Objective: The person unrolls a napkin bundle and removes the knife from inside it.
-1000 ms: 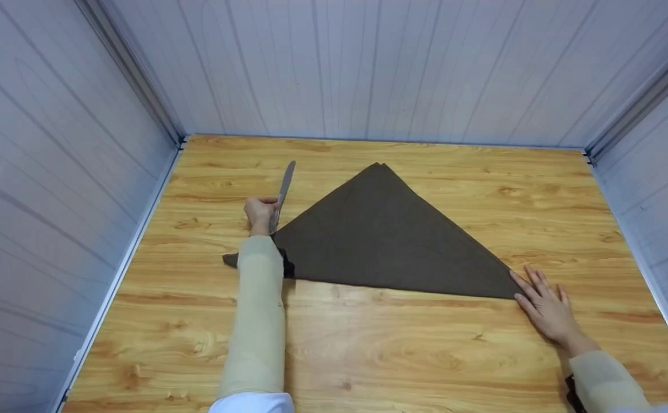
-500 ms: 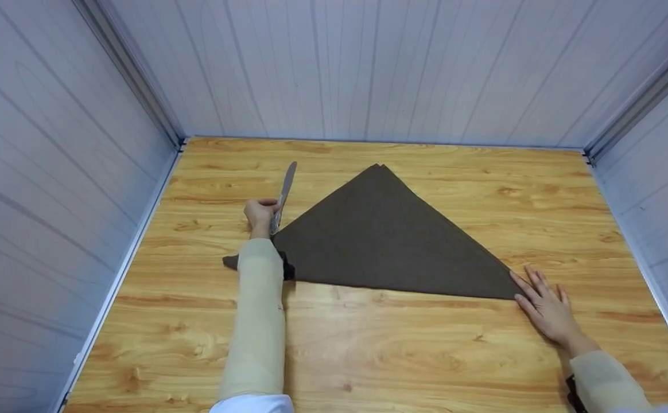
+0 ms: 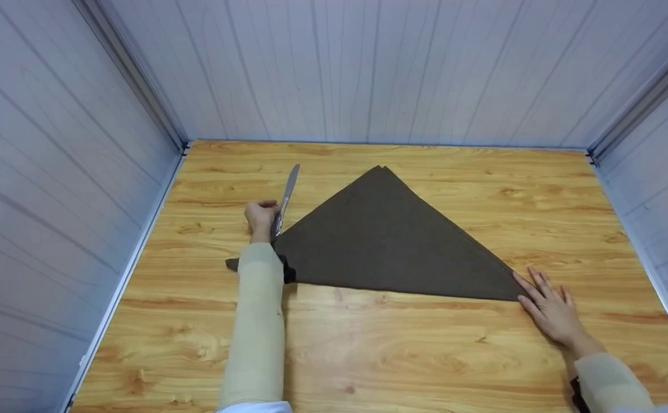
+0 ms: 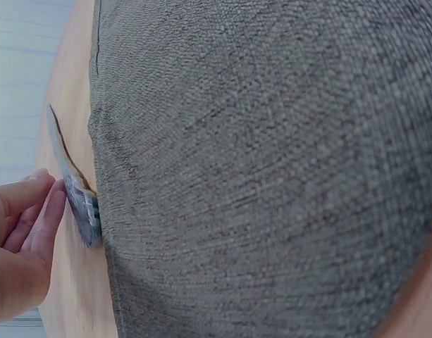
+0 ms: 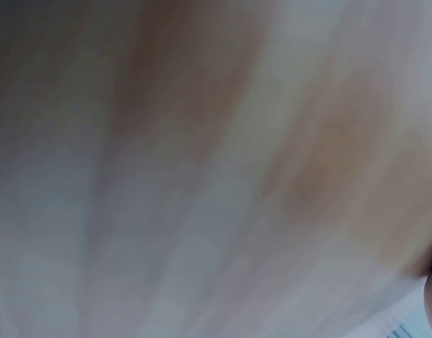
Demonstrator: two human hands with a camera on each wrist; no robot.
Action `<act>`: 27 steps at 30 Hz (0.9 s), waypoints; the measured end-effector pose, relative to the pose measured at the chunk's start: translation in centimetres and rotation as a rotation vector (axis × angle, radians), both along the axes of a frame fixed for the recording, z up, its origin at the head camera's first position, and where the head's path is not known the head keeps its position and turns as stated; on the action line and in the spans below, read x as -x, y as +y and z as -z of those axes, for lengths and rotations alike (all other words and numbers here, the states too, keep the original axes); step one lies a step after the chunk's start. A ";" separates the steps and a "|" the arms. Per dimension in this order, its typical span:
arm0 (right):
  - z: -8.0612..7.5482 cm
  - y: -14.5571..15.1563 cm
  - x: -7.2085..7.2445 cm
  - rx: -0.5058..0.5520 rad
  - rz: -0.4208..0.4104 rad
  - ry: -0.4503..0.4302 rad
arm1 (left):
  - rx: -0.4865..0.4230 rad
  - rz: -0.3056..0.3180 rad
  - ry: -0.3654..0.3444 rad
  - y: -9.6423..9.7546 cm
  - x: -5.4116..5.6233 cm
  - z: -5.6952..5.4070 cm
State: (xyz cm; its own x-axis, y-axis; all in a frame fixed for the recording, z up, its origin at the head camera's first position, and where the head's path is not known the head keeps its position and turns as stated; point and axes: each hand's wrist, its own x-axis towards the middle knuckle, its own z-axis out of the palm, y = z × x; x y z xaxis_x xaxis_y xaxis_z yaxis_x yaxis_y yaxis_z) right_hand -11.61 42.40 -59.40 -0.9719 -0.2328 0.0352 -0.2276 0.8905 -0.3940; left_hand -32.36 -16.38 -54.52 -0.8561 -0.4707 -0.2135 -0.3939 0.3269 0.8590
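Note:
A dark brown cloth [image 3: 391, 241], folded into a triangle, lies on the wooden table with its peak toward the back wall. Beside its upper left edge is a table knife [image 3: 289, 186], blade pointing away and its handle in a shiny clear wrap. My left hand [image 3: 261, 217] pinches at the side of the knife handle with thumb and fingertips; the left wrist view shows the fingertips [image 4: 55, 189] right at the handle's edge. With fingers spread, my right hand [image 3: 558, 314] rests at the cloth's right corner. The left forearm hides part of the cloth's left end.
The wood-grain tabletop [image 3: 414, 355] is bounded by a pale panelled back wall [image 3: 345, 69] and side walls on the left [image 3: 53, 189] and right [image 3: 661, 189]. The right wrist view shows mostly blurred table surface [image 5: 223, 176].
The whole head view has shifted slightly downward. The knife, the cloth and the right hand keep their places on the table; slightly more of the knife handle shows beside the left fingertips.

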 end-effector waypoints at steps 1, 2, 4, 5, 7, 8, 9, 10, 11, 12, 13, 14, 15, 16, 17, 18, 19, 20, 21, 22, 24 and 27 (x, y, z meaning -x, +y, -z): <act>0.0 0.0 0.0 0.001 -0.001 -0.001 | -0.007 0.003 0.002 0.0 0.0 -0.1; -0.1 0.0 0.0 0.001 -0.003 -0.002 | -0.012 0.007 0.008 0.0 0.0 -0.1; -0.1 0.0 0.0 0.002 -0.005 -0.004 | -0.004 0.013 0.008 0.0 -0.1 -0.2; -0.1 0.0 0.0 0.004 -0.006 -0.006 | 0.001 0.018 0.012 -0.1 -0.1 -0.3; -0.2 -0.1 0.0 0.006 -0.008 -0.010 | 0.005 0.030 0.034 -0.1 -0.2 -0.4; -0.2 -0.1 0.0 0.008 -0.008 -0.013 | 0.001 0.034 0.045 -0.1 -0.3 -0.4; -0.3 -0.1 0.0 0.010 -0.009 -0.016 | -0.011 0.036 0.057 -0.2 -0.4 -0.5; -0.4 -0.1 0.1 0.014 -0.010 -0.021 | -0.021 0.040 0.068 -0.2 -0.4 -0.6; -0.5 -0.2 0.2 0.016 -0.013 -0.027 | -0.040 0.044 0.083 -0.2 -0.5 -0.6; -0.6 -0.2 0.2 0.020 -0.016 -0.032 | -0.053 0.046 0.092 -0.3 -0.6 -0.7; -0.7 -0.3 0.3 0.025 -0.019 -0.042 | -0.062 0.048 0.095 -0.3 -0.7 -0.7; -0.9 -0.3 0.4 0.033 -0.022 -0.053 | -0.072 0.047 0.093 -0.4 -0.8 -0.8; -1.0 -0.4 0.5 0.040 -0.026 -0.063 | -0.075 0.049 0.090 -0.4 -0.8 -0.9; -1.1 -0.4 0.5 0.045 -0.029 -0.074 | -0.078 0.055 0.086 -0.5 -0.9 -0.9; -1.3 -0.5 0.6 0.050 -0.033 -0.085 | -0.081 0.064 0.080 -0.5 -1.0 -1.0; -1.4 -0.5 0.7 0.056 -0.035 -0.094 | -0.075 0.077 0.072 -0.5 -1.1 -1.0; -1.5 -0.6 0.7 0.060 -0.037 -0.103 | -0.067 0.092 0.064 -0.6 -1.2 -1.0; -1.7 -0.6 0.8 0.066 -0.040 -0.110 | -0.057 0.112 0.057 -0.6 -1.3 -1.1; -1.8 -0.6 0.9 0.067 -0.043 -0.114 | -0.047 0.132 0.055 -0.6 -1.4 -1.1; -2.1 -0.7 1.0 0.068 -0.044 -0.120 | -0.034 0.153 0.049 -0.7 -1.4 -1.2; -2.5 -0.8 1.2 0.070 -0.047 -0.133 | -0.009 0.186 0.077 -1.2 -0.9 -0.2; -3.2 -1.0 1.5 0.072 -0.047 -0.146 | 0.006 0.225 0.064 -1.2 -1.0 -0.2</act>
State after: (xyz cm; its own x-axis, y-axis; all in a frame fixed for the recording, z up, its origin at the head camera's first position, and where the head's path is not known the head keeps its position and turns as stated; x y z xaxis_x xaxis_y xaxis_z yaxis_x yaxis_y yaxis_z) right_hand -13.12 41.44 -56.21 -0.9561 -0.2796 -0.0872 -0.2036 0.8485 -0.4884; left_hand -31.32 -17.58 -54.30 -0.9514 -0.2672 -0.1531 -0.2552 0.4059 0.8775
